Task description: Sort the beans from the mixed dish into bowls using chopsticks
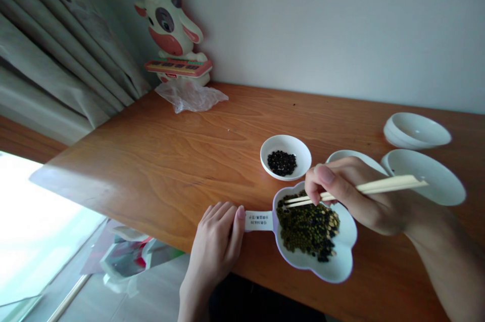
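A pair of chopsticks (373,186) is pinched in my right hand (352,188), the tips pointing left into the beans. Beneath them a pale, flower-shaped dish (343,261) with a lilac rim holds mixed green, black and yellowish beans (306,226). Its handle (259,220) carries a printed white label and points left. My left hand (222,231) is closed around the handle's end at the table edge, fingers together; its grip underneath is hidden. Just behind the dish, a small white bowl (267,158) contains black beans (282,163).
More white bowls (420,127) stand at the right, one partly behind my right hand. A cow-shaped toy keyboard (178,66) and a crumpled clear plastic bag (193,98) are at the back left of the wooden table (182,160). Bags (132,259) lie on the floor.
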Action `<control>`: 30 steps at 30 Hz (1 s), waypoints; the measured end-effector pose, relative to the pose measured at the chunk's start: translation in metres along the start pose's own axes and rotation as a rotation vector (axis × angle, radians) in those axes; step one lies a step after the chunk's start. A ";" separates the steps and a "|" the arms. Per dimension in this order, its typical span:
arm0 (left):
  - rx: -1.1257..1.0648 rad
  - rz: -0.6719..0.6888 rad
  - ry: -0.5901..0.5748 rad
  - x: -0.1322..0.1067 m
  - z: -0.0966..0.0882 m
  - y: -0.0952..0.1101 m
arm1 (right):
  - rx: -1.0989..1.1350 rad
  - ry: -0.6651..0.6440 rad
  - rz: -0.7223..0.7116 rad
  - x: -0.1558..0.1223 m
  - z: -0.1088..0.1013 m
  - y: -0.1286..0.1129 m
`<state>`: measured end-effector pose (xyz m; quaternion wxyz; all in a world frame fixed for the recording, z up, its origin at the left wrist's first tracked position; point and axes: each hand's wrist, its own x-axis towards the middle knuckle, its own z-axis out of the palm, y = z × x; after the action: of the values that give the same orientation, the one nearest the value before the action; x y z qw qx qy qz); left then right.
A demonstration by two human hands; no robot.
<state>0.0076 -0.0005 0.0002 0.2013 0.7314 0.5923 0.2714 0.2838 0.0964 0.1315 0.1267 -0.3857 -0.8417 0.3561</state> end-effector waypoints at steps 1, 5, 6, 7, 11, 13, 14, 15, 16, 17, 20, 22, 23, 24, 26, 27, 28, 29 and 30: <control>0.001 -0.003 -0.001 0.000 0.000 0.000 | 0.000 0.000 -0.006 0.001 0.000 -0.001; -0.002 -0.005 -0.004 0.000 0.000 0.000 | -0.013 -0.015 -0.004 0.002 0.001 -0.002; -0.004 -0.001 -0.002 0.000 0.000 0.000 | -0.012 -0.020 -0.004 0.003 0.002 -0.002; -0.005 0.003 0.002 0.000 0.000 -0.001 | -0.009 -0.025 -0.005 0.003 0.002 -0.002; 0.000 0.009 0.010 0.000 0.000 0.000 | 0.012 -0.021 -0.018 0.004 0.004 0.000; -0.001 0.008 0.007 0.000 0.000 0.000 | 0.020 -0.008 -0.023 0.004 0.004 0.000; -0.002 0.007 0.005 0.000 0.000 0.000 | 0.023 -0.003 -0.024 0.004 0.004 0.000; -0.002 0.006 0.004 0.000 0.000 0.000 | 0.022 0.005 -0.025 0.003 0.004 0.000; -0.002 0.004 0.003 0.000 0.000 0.000 | 0.019 0.013 -0.026 0.003 0.004 0.000; -0.001 0.003 0.004 0.000 0.000 0.000 | 0.019 0.018 -0.031 0.002 0.004 0.001; 0.001 -0.001 0.005 -0.001 0.000 0.000 | 0.027 0.029 -0.056 0.000 0.002 0.003; 0.004 0.002 0.006 -0.001 0.000 0.000 | 0.033 0.030 -0.077 -0.001 0.001 0.006; 0.005 0.004 0.006 -0.001 0.000 0.000 | 0.037 0.029 -0.086 -0.001 0.001 0.007; 0.007 0.006 0.007 0.000 0.000 0.000 | 0.041 0.027 -0.094 -0.001 0.001 0.007; 0.008 0.007 0.008 0.000 0.000 0.000 | 0.046 0.020 -0.099 -0.001 0.001 0.007; 0.009 0.007 0.008 0.000 0.000 0.000 | 0.045 0.016 -0.093 0.000 0.001 0.006; 0.011 0.005 0.008 0.000 0.000 0.000 | 0.040 0.011 -0.080 0.000 0.000 0.005; 0.014 0.004 0.009 0.000 0.000 0.000 | 0.031 0.005 -0.064 0.001 0.000 0.005; 0.015 0.002 0.008 0.000 0.000 -0.001 | 0.022 -0.003 -0.046 0.001 0.000 0.004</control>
<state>0.0070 -0.0008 -0.0002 0.1931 0.7325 0.5944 0.2698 0.2851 0.0985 0.1287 0.1378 -0.3643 -0.8466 0.3627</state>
